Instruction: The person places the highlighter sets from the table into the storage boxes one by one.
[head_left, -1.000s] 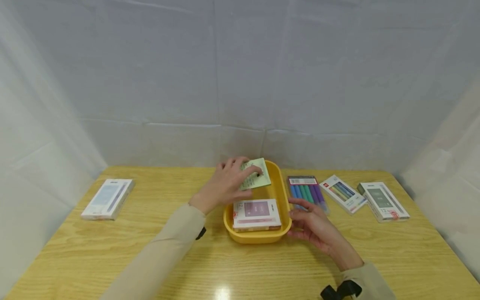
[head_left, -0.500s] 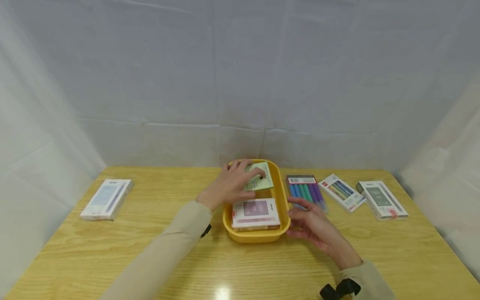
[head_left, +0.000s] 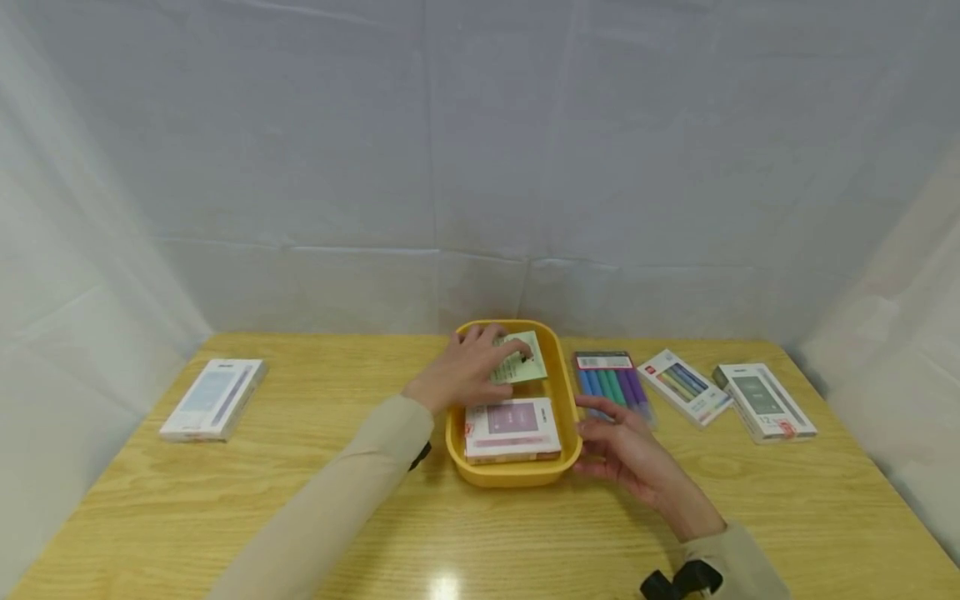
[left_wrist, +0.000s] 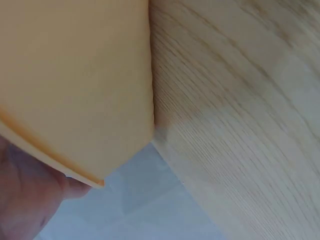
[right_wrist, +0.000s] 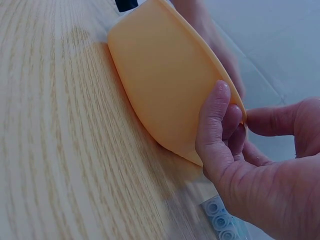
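Steadying the yellow tray (head_left: 568, 392) with my right hand's (head_left: 630, 454) relaxed fingers, I judged my left hand (head_left: 465, 371), pinching the green card (head_left: 525, 367), needed to lower it flat beside the pink box (head_left: 513, 428).

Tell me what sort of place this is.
Probably a staged recording booth, not a real office: white sheeting curtains a bare wooden table, where boxed pen sets lie beside a yellow tray.

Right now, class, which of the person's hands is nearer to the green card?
Left. The left hand holds the green card over the yellow tray; the right hand rests against the tray's right side.
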